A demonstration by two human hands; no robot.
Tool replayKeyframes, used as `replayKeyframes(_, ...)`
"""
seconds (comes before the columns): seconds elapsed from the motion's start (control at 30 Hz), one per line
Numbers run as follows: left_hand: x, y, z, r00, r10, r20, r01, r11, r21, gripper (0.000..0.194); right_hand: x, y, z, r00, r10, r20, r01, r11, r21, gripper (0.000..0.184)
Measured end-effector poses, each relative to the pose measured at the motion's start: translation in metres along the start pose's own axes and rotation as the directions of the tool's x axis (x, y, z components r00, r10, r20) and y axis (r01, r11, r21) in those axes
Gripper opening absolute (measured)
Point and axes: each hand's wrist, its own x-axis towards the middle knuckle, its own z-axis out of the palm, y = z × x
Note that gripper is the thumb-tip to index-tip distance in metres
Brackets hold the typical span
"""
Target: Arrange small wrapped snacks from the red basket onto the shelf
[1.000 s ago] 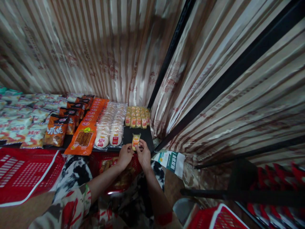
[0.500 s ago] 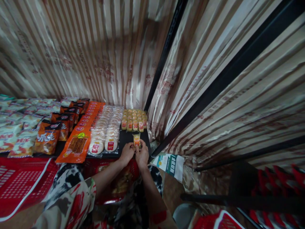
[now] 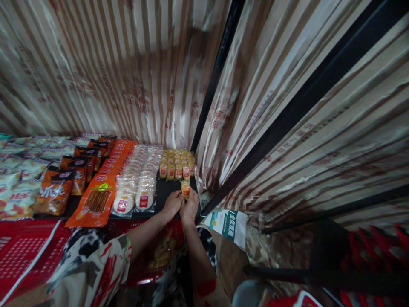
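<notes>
A small yellow snack packet (image 3: 185, 188) with a red and white label stands upright between my hands. My right hand (image 3: 189, 209) is closed around its right side and lower part. From the left, my left hand (image 3: 173, 204) has its fingers bent in against the packet's lower edge. Just beyond lie rows of matching yellow snack packets (image 3: 174, 172) at the right end of the black shelf (image 3: 165, 187). Left of my hands are two rows of round white crackers in clear wrappers (image 3: 145, 197).
Further left are orange stick-snack bags (image 3: 92, 202), orange-brown bags (image 3: 54, 192) and white bags (image 3: 21, 198). Red baskets (image 3: 28, 247) sit below the shelf edge. Black poles (image 3: 220, 76) slant before a striped curtain (image 3: 143, 55). A printed sheet (image 3: 228, 226) lies lower right.
The view has shifted slightly, so the shelf goods sit a little lower and further left. Both hands stay at the packet, which is now nearer the front row of yellow packets.
</notes>
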Motion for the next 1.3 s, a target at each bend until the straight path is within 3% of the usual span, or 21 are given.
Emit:
replayKeyframes(0.1,0.004,0.006,0.001,0.999,0.017,0.032,-0.024,0.976,0.217,0.031,0.007,0.001,0.001,0.999,-0.017,-0.046,0.013,0.997,-0.080,0.043)
replayKeyframes(0.23,0.010,0.008,0.000,0.997,0.055,0.049,-0.068,0.938,0.339,0.035,0.016,0.001,0.003,0.998,-0.018,-0.064,0.011,0.993,-0.115,0.040)
replayKeyframes(0.33,0.015,0.008,-0.001,0.990,0.125,0.057,-0.138,0.896,0.422,0.035,0.021,0.001,0.004,0.996,0.013,-0.084,-0.023,0.993,-0.118,0.041)
replayKeyframes(0.43,0.019,0.009,-0.003,0.970,0.240,0.033,-0.216,0.797,0.564,0.038,0.022,0.000,0.006,0.995,0.021,-0.103,-0.029,0.996,-0.083,0.043)
replayKeyframes(0.53,0.021,0.008,-0.005,0.920,0.390,0.029,-0.304,0.667,0.680,0.040,0.023,0.000,0.006,0.991,0.044,-0.124,-0.049,0.998,-0.035,0.045)
replayKeyframes(0.7,0.033,0.001,-0.004,0.809,0.574,0.129,-0.436,0.437,0.787,0.041,0.025,-0.001,0.004,0.984,0.110,-0.141,-0.105,0.994,0.042,0.036)
replayKeyframes(0.97,0.065,-0.005,0.002,0.670,0.668,0.326,-0.548,0.149,0.823,0.049,0.026,0.002,0.006,0.990,0.004,-0.142,0.000,0.999,0.032,0.021)
replayKeyframes(1.13,0.078,-0.005,-0.003,0.622,0.664,0.414,-0.598,0.062,0.799,0.047,0.026,0.006,0.009,0.988,-0.017,-0.155,0.023,0.999,0.036,0.020)
replayKeyframes(1.3,0.081,-0.010,-0.006,0.608,0.686,0.401,-0.608,0.076,0.791,0.048,0.030,0.005,0.009,0.988,-0.003,-0.152,0.005,1.000,0.012,0.018)
